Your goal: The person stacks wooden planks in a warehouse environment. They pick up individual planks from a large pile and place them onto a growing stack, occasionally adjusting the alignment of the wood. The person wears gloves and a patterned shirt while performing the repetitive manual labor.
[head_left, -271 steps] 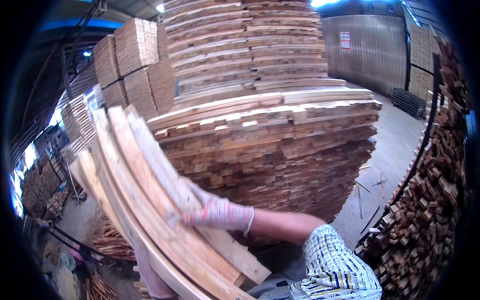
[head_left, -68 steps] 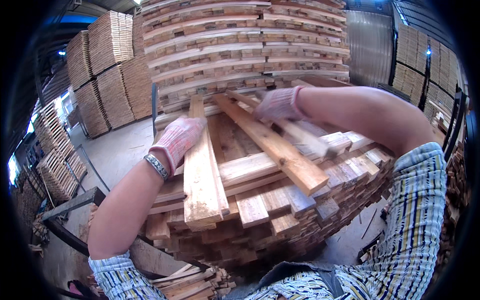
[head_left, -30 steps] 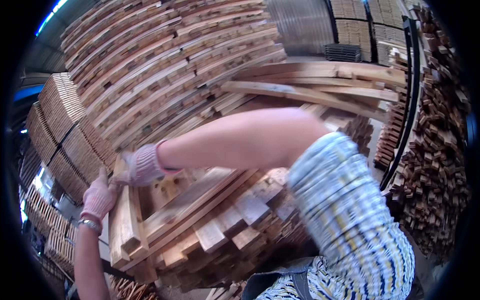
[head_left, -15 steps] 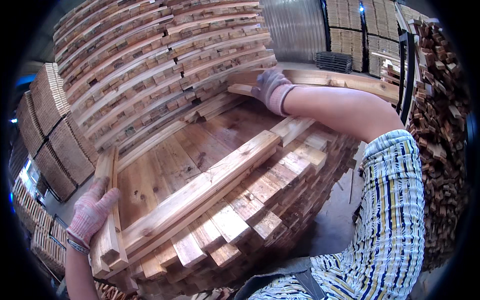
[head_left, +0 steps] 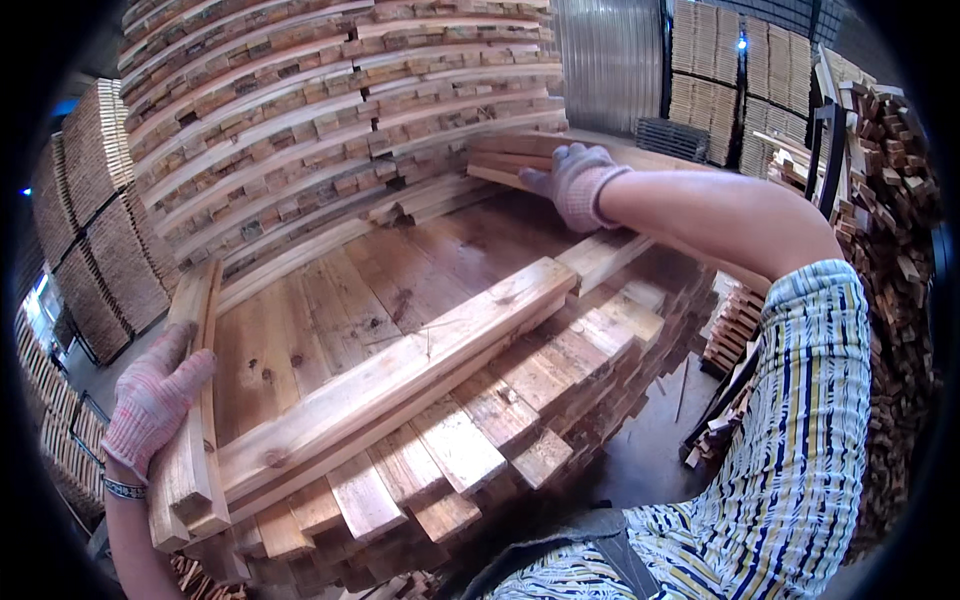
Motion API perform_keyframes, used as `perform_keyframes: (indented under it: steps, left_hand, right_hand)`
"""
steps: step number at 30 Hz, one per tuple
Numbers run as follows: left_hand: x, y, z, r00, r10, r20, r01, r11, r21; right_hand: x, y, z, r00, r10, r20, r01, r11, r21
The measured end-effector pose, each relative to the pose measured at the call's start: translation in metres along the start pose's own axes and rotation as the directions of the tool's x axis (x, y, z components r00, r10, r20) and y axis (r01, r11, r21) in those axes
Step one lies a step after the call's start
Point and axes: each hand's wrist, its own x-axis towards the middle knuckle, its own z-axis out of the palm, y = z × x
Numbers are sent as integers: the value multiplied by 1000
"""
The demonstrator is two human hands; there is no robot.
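Observation:
My left hand (head_left: 160, 395), in a pinkish knitted glove, is closed on a wooden board (head_left: 190, 480) at the left end of a stack of planks. Its thumb lies over the board's upper edge. At the far right side of the stack, my right hand (head_left: 580, 185), also gloved, grips a wooden plank (head_left: 508, 155) from above; its fingertips are partly hidden. That plank runs behind my forearm, and its right end shows below the arm. Between my hands lies a long squared timber (head_left: 410, 370) across the near side of the flat boards (head_left: 330, 300).
A tall layered stack of lumber (head_left: 270, 150) rises just behind. More stacked wood (head_left: 100, 220) stands at left, and a heap of short pieces (head_left: 890, 200) at right. Uneven plank ends (head_left: 460, 455) jut toward me. A dark upright post (head_left: 825, 150) stands at right.
The plank in my right hand has swung, its right end coming lower and nearer beneath my forearm. My left hand stays on its board. The whole view has shifted slightly.

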Motion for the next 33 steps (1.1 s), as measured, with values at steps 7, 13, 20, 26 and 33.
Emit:
perform_keyframes:
  steps: [7,13,20,26,33]
  left_hand:
    - [7,-22,6,996,81,28,-72,970,-233]
    - [4,-15,5,996,80,-42,-85,988,-126]
    - [7,10,1,991,112,76,-124,976,179]
    - [7,-5,-6,993,55,106,-88,937,339]
    - [2,-2,-10,994,-94,47,71,930,361]
  right_hand:
    - [38,13,20,971,180,-160,-131,952,276]
    - [14,70,-82,964,92,-248,-7,946,324]
    - [25,-79,-88,896,-296,-331,444,630,638]
    - [-18,-73,-91,786,-614,-70,366,371,853]
    - [11,-173,-157,875,-416,-247,340,166,926]
